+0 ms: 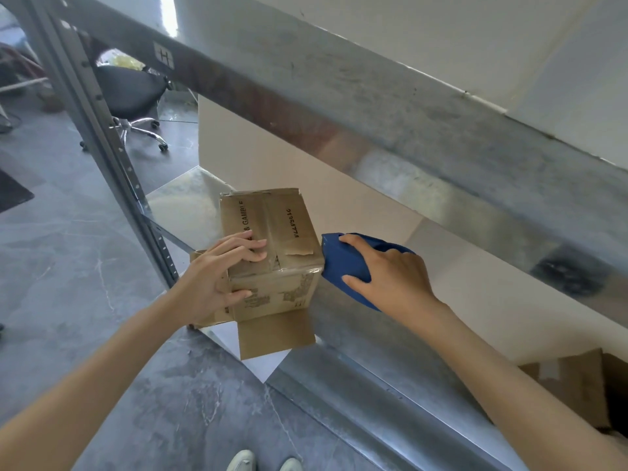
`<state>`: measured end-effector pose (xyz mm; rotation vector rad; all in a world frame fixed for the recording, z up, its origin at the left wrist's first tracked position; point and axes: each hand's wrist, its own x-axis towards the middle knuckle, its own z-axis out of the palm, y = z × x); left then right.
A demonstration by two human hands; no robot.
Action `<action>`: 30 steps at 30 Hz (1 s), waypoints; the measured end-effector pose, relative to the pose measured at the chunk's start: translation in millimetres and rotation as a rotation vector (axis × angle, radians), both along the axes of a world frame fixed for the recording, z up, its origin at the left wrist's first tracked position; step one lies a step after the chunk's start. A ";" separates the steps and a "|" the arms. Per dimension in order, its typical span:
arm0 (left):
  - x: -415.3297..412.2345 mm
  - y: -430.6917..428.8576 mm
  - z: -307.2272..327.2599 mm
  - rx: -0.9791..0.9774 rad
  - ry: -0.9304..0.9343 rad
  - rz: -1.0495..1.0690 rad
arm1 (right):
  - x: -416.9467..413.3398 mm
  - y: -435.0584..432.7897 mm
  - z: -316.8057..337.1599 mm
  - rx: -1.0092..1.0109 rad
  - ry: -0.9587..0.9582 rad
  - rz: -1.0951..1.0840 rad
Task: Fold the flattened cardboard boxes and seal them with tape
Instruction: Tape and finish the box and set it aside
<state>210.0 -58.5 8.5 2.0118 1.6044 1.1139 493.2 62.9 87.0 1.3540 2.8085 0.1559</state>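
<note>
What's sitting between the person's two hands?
Head view: the box, held by the left hand, and the nose of the blue tape dispenser in the right hand.

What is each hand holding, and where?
The left hand grips the cardboard box at its near left corner; the right hand grips the blue tape dispenser round its body.

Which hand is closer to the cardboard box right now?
Left. The left hand grips the cardboard box at its near left corner; the right hand holds the blue tape dispenser just off its right side.
</note>
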 end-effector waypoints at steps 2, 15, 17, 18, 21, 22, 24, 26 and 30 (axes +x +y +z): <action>0.5 3.3 -1.0 0.006 0.012 0.003 | -5.3 -1.4 1.1 -0.011 -0.012 -0.025; 8.3 10.5 10.8 -0.066 -0.005 0.026 | -35.8 21.5 -25.6 -0.095 0.068 -0.090; 5.5 14.0 13.9 -0.086 0.004 0.016 | -16.6 29.7 -40.8 -0.182 0.149 -0.149; 5.1 14.2 13.7 -0.084 0.000 0.017 | -4.3 33.8 -50.3 -0.218 0.197 -0.172; 8.1 11.3 8.4 -0.073 -0.019 0.045 | 25.9 37.9 -79.9 -0.311 0.289 -0.206; 9.0 11.7 6.7 -0.060 -0.019 0.053 | 32.8 37.4 -89.6 -0.340 0.312 -0.223; 10.8 13.2 4.1 -0.032 -0.006 0.060 | 43.5 36.0 -107.8 -0.378 0.367 -0.261; 12.1 14.0 0.7 -0.006 -0.004 0.065 | 51.5 34.3 -123.3 -0.378 0.414 -0.284; 12.4 13.6 -2.9 0.011 -0.010 0.072 | 56.8 30.6 -143.6 -0.300 0.449 -0.300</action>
